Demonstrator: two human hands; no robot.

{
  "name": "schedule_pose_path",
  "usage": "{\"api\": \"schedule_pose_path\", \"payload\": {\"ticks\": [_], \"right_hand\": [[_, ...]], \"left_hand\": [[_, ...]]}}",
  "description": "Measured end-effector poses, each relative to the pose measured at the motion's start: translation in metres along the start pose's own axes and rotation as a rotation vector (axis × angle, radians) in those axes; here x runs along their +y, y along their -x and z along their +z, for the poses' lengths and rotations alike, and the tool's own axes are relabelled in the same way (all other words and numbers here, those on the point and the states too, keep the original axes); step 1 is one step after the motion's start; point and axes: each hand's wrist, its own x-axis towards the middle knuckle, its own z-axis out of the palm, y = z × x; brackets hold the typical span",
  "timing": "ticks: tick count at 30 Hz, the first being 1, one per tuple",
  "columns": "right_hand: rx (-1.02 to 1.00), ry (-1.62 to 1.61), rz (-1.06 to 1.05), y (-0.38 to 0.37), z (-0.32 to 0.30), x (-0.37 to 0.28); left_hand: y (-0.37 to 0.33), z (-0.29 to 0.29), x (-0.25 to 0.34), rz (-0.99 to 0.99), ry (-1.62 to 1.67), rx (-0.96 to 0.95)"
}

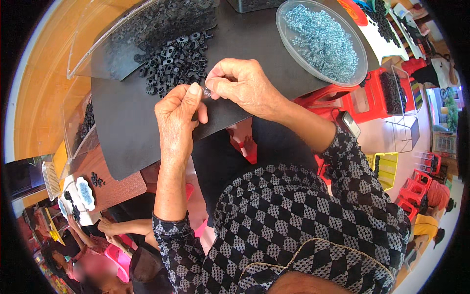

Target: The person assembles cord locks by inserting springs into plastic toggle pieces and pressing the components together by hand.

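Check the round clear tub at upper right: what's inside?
Inside the round clear tub: a heap of small, shiny, bluish pieces, possibly coil springs. The heap hides its lower layers and most of the tub's bottom.

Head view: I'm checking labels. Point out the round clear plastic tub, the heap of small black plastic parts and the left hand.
Round clear tub (298, 57), head view: lower-left wall.
Heap of small black parts (175, 62), head view: middle.
Left hand (177, 109), head view: back.

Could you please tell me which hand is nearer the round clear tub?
Right: the right hand is left of the tub, toward the body; the left hand is farther left.
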Motion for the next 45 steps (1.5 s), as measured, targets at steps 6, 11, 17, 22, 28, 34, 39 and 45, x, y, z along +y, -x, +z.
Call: {"api": "schedule_pose_path", "payload": {"ticks": [6,11,17,22,28,34,39,45], "right_hand": [[-0.013,-0.050,-0.133,0.001,0.002,0.011],[0.004,0.138,-0.207,0.006,0.003,0.008],[0.079,0.282,-0.488,0.003,0.002,0.012],[0.124,0.261,-0.483,0.003,0.002,0.009],[0.117,0.244,-0.443,0.004,0.004,0.008],[0.153,0.145,-0.233,0.004,0.007,0.011],[0.145,0.066,-0.140,0.004,0.004,0.011],[0.129,0.029,-0.111,0.005,0.007,0.007]], "left_hand": [[-0.001,0.003,0.003,-0.075,0.035,0.053],[0.000,0.006,0.009,-0.075,0.027,0.091],[0.001,0.008,0.011,-0.062,0.007,0.088],[-0.001,0.008,0.010,-0.061,0.008,0.095],[-0.001,0.008,0.008,-0.050,-0.074,0.105],[0.001,0.007,0.007,-0.027,-0.023,0.103],[0.003,0.004,0.006,0.006,0.026,0.114],[0.004,0.009,0.005,0.014,-0.035,0.087]]}}
